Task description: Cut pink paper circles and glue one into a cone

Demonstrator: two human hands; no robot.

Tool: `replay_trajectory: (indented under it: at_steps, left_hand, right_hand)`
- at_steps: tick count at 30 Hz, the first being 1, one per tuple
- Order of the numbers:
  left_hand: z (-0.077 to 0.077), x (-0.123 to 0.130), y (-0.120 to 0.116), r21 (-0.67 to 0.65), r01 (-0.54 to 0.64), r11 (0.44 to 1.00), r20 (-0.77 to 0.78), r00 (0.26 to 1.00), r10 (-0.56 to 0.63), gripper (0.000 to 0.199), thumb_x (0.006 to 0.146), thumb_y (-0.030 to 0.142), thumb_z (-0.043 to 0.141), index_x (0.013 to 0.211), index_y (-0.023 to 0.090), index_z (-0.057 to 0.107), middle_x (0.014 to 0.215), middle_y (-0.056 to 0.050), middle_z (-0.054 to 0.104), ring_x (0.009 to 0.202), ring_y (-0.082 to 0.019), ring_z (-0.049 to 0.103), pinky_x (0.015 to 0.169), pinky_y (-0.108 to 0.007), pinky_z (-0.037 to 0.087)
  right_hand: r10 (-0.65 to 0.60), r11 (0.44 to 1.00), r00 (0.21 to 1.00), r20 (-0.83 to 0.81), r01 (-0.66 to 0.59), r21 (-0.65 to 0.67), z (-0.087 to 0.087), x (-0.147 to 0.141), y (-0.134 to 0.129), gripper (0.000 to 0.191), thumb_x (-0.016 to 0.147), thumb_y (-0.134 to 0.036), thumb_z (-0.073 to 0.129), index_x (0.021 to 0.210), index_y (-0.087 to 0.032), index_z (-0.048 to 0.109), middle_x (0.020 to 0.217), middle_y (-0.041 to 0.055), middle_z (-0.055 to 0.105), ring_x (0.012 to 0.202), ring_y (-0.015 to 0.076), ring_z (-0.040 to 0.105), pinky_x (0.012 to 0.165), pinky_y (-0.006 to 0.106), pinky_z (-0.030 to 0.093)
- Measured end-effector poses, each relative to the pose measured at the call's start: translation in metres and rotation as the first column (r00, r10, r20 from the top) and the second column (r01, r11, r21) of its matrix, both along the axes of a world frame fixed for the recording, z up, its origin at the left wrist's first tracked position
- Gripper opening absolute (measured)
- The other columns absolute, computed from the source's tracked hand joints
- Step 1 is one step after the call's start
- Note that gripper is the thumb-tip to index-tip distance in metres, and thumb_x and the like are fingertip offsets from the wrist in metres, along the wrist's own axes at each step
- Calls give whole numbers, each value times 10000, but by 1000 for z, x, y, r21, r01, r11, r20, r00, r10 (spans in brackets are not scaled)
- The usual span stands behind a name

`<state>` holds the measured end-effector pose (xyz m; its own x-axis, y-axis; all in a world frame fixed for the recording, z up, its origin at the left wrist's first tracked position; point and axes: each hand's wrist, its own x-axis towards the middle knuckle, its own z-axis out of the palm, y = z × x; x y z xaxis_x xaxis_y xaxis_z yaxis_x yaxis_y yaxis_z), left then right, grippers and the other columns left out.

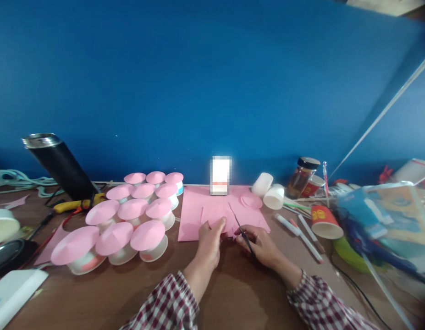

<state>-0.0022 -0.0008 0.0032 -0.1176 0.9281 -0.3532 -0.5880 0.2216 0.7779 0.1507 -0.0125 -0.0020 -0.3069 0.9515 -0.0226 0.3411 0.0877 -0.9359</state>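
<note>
Pink paper [215, 214], head view: a smooth matte piece between the hands, over wider pink sheets [190, 222] lying near the table's back edge, by the blue wall [198, 91]. Left hand [209, 245] pinches its near edge, thumb on top; right hand [262, 245] is closed round dark scissors [245, 238], slim blades across the paper. Blade gap: cannot tell. Finished-looking: twelve shallow pink cones [114, 238] on upturned cups, in rows toward the table's left side. Work seems well along. Still flat: thin round pink discs [251, 200] at the sheets' right; beside them, two bare white cups [274, 197], tipped over, smooth-walled. Piece in hand looks only partly cut; outline hard to read.
</note>
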Motion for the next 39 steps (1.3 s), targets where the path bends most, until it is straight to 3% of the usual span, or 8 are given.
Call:
replay_trajectory:
  at_steps: [39]
  left_hand:
    - [-2,-1,1,1,-79,997,27,997,79,396,570,342,815,671,176,470,609,33,539,551,-97,544,543,-236,460]
  right_hand:
    - [-23,998,997,76,19,52,3,-3,-3,303,843,-458,574,848,-162,636,502,-29,535,445,122,508,449,214,400]
